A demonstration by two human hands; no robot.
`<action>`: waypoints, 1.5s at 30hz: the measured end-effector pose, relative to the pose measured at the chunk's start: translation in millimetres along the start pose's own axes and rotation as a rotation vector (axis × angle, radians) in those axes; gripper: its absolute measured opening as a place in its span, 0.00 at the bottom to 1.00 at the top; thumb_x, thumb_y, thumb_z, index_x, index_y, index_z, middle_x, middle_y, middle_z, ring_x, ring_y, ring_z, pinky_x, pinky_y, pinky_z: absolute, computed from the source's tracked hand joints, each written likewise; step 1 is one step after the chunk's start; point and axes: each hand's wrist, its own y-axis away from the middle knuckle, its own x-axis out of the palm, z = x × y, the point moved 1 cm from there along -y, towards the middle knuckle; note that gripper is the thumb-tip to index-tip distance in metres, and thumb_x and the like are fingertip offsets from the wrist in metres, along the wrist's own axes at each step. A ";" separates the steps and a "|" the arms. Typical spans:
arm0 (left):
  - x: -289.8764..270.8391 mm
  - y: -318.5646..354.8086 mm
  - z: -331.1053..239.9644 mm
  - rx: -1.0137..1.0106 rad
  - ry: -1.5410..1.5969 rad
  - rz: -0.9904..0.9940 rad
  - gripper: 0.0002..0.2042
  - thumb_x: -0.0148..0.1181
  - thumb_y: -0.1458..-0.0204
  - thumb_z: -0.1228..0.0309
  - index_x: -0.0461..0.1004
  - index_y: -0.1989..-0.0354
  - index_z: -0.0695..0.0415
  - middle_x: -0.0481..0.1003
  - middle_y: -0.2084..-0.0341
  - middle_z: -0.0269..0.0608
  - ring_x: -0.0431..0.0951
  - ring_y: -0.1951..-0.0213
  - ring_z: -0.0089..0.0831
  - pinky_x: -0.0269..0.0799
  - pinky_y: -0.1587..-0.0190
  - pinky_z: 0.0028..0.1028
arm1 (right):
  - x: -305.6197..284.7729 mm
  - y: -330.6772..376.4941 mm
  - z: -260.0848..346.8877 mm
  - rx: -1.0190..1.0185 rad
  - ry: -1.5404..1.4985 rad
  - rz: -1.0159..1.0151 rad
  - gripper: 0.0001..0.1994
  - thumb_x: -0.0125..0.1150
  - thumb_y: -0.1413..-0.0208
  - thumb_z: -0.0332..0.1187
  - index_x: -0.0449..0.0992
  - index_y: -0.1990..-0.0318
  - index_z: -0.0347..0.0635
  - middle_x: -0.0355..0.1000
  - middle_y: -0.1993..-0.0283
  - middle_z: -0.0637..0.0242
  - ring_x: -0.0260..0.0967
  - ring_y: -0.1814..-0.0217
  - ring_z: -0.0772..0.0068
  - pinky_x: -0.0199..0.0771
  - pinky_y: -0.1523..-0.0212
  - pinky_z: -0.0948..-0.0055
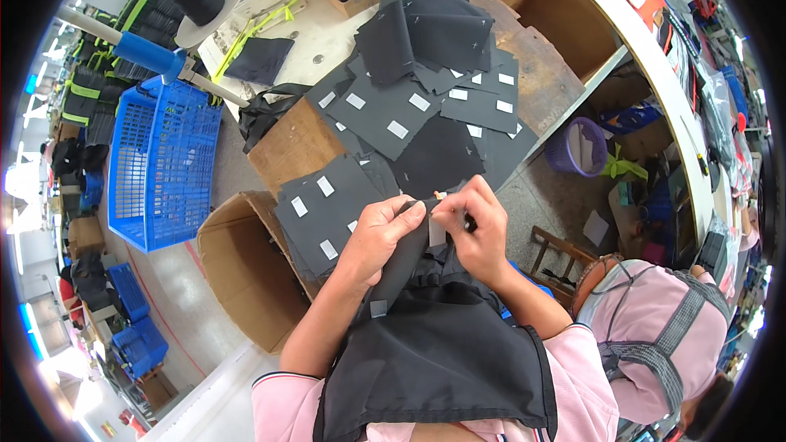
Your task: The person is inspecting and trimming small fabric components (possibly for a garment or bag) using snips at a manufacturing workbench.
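Observation:
My left hand point(378, 237) grips a folded dark grey fabric piece point(405, 255), its thumb lying along the upper edge. Close beside it, my right hand point(476, 227) is closed in a pinch. A small pale bit shows at its fingertips, but I cannot make out what it is. Below those fingers hangs a white rectangular patch point(437, 234). Just in front of my hands lies a plain black fabric piece point(438, 155). Dark panels with white patches point(385, 110) overlap beyond it, and another patched stack point(309, 211) lies to the left.
Folded dark pieces point(426, 29) are heaped at the far side. An open cardboard box point(237, 266) stands at left, beyond it a blue plastic basket point(164, 168). A purple bin point(575, 147) is under the table at right. Another person in pink point(655, 327) sits close at right.

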 end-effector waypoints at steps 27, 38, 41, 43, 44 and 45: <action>-7.7 4.0 -10.3 0.097 -0.515 0.001 0.10 0.55 0.46 0.69 0.73 0.73 0.64 0.69 0.82 0.25 0.64 0.78 0.12 0.60 0.75 0.17 | -49.0 -32.4 17.3 -0.395 0.466 0.550 0.17 0.69 0.69 0.32 0.76 0.66 0.47 0.67 0.72 0.73 0.69 0.72 0.72 0.65 0.74 0.73; -11.8 4.8 -9.1 0.002 -0.456 0.032 0.09 0.55 0.47 0.69 0.74 0.72 0.63 0.70 0.80 0.27 0.65 0.77 0.12 0.61 0.74 0.17 | -58.9 -27.9 15.3 -0.324 0.347 0.535 0.14 0.68 0.67 0.33 0.74 0.68 0.49 0.64 0.72 0.74 0.63 0.76 0.70 0.64 0.74 0.73; -10.5 4.5 -12.7 0.001 -0.477 0.053 0.09 0.55 0.47 0.69 0.74 0.72 0.63 0.71 0.80 0.27 0.65 0.76 0.12 0.61 0.74 0.17 | -53.3 -28.8 15.2 -0.334 0.400 0.542 0.16 0.70 0.71 0.30 0.76 0.68 0.47 0.67 0.71 0.72 0.65 0.75 0.70 0.64 0.75 0.73; -9.7 3.6 -12.6 0.005 -0.508 0.053 0.09 0.55 0.46 0.69 0.74 0.72 0.63 0.71 0.80 0.27 0.65 0.76 0.12 0.61 0.73 0.16 | -52.1 -29.2 15.3 -0.344 0.416 0.548 0.15 0.70 0.71 0.30 0.76 0.68 0.47 0.67 0.71 0.72 0.65 0.75 0.70 0.64 0.75 0.73; -9.6 2.5 -11.3 0.012 -0.470 0.053 0.10 0.55 0.47 0.67 0.74 0.72 0.64 0.68 0.82 0.27 0.63 0.77 0.14 0.59 0.75 0.19 | -52.1 -29.3 15.1 -0.354 0.430 0.555 0.15 0.70 0.70 0.30 0.76 0.69 0.47 0.67 0.72 0.72 0.65 0.75 0.70 0.64 0.75 0.73; -10.4 3.5 -10.4 0.021 -0.432 0.049 0.12 0.55 0.48 0.66 0.74 0.73 0.65 0.66 0.84 0.28 0.61 0.78 0.16 0.57 0.76 0.21 | -51.3 -29.2 15.7 -0.357 0.430 0.556 0.15 0.70 0.70 0.30 0.76 0.69 0.47 0.67 0.72 0.72 0.65 0.75 0.70 0.64 0.75 0.73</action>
